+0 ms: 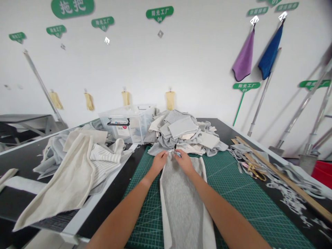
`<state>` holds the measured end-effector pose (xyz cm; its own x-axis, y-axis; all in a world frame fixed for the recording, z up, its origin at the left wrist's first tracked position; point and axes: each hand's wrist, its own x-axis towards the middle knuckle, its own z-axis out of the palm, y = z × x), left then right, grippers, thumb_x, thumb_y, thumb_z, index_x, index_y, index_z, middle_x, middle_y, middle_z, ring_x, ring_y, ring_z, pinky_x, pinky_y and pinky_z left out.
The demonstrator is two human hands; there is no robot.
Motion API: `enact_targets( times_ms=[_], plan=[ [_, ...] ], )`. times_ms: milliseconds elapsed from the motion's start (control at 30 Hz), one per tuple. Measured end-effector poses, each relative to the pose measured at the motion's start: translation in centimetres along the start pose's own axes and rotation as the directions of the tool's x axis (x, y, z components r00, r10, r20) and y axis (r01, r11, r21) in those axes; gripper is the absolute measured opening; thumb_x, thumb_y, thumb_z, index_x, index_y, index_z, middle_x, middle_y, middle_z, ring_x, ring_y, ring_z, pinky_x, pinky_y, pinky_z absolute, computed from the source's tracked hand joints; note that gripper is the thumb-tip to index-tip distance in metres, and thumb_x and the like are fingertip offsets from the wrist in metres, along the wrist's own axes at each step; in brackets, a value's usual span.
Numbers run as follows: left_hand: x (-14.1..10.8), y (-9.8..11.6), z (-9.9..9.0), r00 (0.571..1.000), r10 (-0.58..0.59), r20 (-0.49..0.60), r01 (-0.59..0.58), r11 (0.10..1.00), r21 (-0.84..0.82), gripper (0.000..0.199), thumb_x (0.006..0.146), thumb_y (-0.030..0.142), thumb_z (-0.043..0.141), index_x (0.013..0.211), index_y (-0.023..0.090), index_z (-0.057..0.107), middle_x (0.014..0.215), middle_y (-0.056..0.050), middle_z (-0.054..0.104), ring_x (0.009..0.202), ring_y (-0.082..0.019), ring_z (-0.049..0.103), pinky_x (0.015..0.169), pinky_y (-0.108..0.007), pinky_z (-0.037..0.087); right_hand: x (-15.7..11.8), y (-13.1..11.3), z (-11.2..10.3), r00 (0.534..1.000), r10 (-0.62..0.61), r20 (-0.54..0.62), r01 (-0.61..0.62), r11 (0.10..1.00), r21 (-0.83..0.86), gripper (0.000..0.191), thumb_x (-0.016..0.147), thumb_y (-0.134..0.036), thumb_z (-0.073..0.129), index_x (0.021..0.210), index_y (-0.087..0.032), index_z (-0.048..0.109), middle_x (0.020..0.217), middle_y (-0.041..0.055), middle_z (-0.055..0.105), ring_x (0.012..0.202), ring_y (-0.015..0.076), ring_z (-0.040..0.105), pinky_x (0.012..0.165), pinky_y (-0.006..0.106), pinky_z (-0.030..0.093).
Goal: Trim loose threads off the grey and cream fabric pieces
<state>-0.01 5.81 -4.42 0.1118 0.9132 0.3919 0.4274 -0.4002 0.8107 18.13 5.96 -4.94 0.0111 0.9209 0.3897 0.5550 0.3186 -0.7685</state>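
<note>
A long piece of grey cloth (pixel 181 204) with pale edges lies lengthwise on the green cutting mat (pixel 233 186), its near end running out of view. At its far end my left hand (pixel 160 160) is closed, pinching the cloth's edge. Close beside it, my right hand (pixel 183 162) is closed around a small blue tool (pixel 177 154); its kind is too small to make out. Just beyond both hands rises a heap of grey and cream cloth pieces (pixel 183 128).
A clear plastic box (pixel 124 121) with a black handle stands behind left. Cream and striped cloths (pixel 75 169) lie on the left. To the right are gold-handled scissors (pixel 255 172), a long wooden strip (pixel 285 176) and shredded white scraps (pixel 290 200).
</note>
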Motion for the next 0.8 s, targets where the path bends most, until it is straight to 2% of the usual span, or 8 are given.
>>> enact_targets(
  times_ms=[100, 167, 267, 333, 433, 533, 667, 800],
  plan=[
    [0.0, 0.2, -0.3, 0.994, 0.000, 0.110, 0.014, 0.992, -0.125, 0.041, 0.098, 0.045, 0.040, 0.084, 0.016, 0.065, 0.081, -0.004, 0.066, 0.077, -0.018, 0.057, 0.070, -0.027, 0.043, 0.3, 0.2, -0.1, 0.999, -0.025, 0.035, 0.023, 0.997, 0.068, 0.036, 0.088, -0.039, 0.056, 0.118, -0.024, 0.069, 0.119, 0.0057, 0.071, 0.109, 0.0243, 0.063, 0.094, 0.034, 0.044],
    [0.0, 0.3, -0.3, 0.989, 0.004, 0.150, 0.014, 0.993, -0.121, 0.040, 0.098, 0.045, 0.040, 0.080, 0.016, 0.062, 0.078, -0.003, 0.064, 0.074, -0.017, 0.054, 0.069, -0.028, 0.042, 0.3, 0.1, -0.3, 0.996, -0.048, 0.070, 0.041, 0.994, 0.104, 0.033, 0.088, -0.041, 0.055, 0.110, -0.023, 0.072, 0.111, 0.0046, 0.073, 0.101, 0.0235, 0.064, 0.089, 0.033, 0.045],
    [0.2, 0.3, -0.1, 0.992, 0.027, 0.125, -0.025, 1.000, -0.018, 0.037, 0.098, 0.040, 0.040, 0.075, 0.016, 0.058, 0.074, -0.002, 0.060, 0.072, -0.017, 0.052, 0.068, -0.027, 0.040, 0.1, -0.3, -0.5, 0.995, -0.041, 0.088, 0.029, 0.991, 0.128, 0.031, 0.086, -0.044, 0.056, 0.099, -0.021, 0.072, 0.089, 0.0016, 0.072, 0.082, 0.0208, 0.062, 0.075, 0.028, 0.043],
    [0.1, 0.4, 0.1, 0.993, 0.049, 0.109, -0.051, 0.998, 0.022, 0.032, 0.097, 0.036, 0.041, 0.078, 0.016, 0.058, 0.074, -0.002, 0.060, 0.073, -0.017, 0.053, 0.069, -0.027, 0.040, 0.0, -0.4, -0.6, 0.996, -0.036, 0.083, 0.024, 0.990, 0.139, 0.030, 0.085, -0.044, 0.057, 0.099, -0.021, 0.071, 0.084, 0.0002, 0.070, 0.077, 0.0196, 0.060, 0.070, 0.027, 0.041],
    [-0.4, 0.7, 0.0, 0.992, 0.070, 0.104, -0.077, 0.995, 0.059, 0.020, 0.094, 0.028, 0.046, 0.094, 0.018, 0.062, 0.077, -0.001, 0.061, 0.072, -0.016, 0.055, 0.067, -0.025, 0.038, -0.2, -0.8, -0.8, 0.995, -0.064, 0.074, 0.051, 0.984, 0.171, 0.031, 0.085, -0.045, 0.059, 0.104, -0.022, 0.070, 0.093, 0.0005, 0.071, 0.083, 0.0197, 0.060, 0.074, 0.027, 0.042],
    [-1.3, 1.2, -0.4, 0.994, 0.066, 0.087, -0.080, 0.982, 0.172, 0.020, 0.090, 0.023, 0.050, 0.106, 0.022, 0.062, 0.071, 0.002, 0.059, 0.065, -0.015, 0.054, 0.063, -0.024, 0.034, -0.3, -1.2, -0.9, 0.990, -0.123, 0.071, 0.106, 0.972, 0.207, 0.032, 0.087, -0.046, 0.059, 0.106, -0.024, 0.071, 0.102, 0.0011, 0.072, 0.093, 0.0206, 0.062, 0.083, 0.029, 0.043],
    [-2.1, 2.3, -0.6, 0.998, 0.063, 0.030, -0.069, 0.961, 0.267, 0.027, 0.087, 0.020, 0.053, 0.112, 0.026, 0.062, 0.078, 0.000, 0.063, 0.071, -0.018, 0.059, 0.068, -0.026, 0.037, -0.4, -1.5, -0.9, 0.991, -0.117, 0.070, 0.106, 0.983, 0.149, 0.032, 0.087, -0.050, 0.058, 0.096, -0.022, 0.071, 0.088, 0.0005, 0.070, 0.084, 0.0204, 0.060, 0.078, 0.028, 0.043],
    [-2.0, 3.0, -0.4, 0.988, 0.146, -0.049, -0.132, 0.968, 0.215, 0.025, 0.088, 0.022, 0.056, 0.112, 0.025, 0.061, 0.095, -0.003, 0.067, 0.088, -0.020, 0.062, 0.081, -0.028, 0.044, -0.3, -1.5, -0.9, 0.988, -0.130, 0.079, 0.121, 0.986, 0.111, 0.031, 0.087, -0.049, 0.056, 0.089, -0.021, 0.068, 0.083, -0.0003, 0.067, 0.080, 0.0193, 0.058, 0.074, 0.027, 0.041]
  ],
)
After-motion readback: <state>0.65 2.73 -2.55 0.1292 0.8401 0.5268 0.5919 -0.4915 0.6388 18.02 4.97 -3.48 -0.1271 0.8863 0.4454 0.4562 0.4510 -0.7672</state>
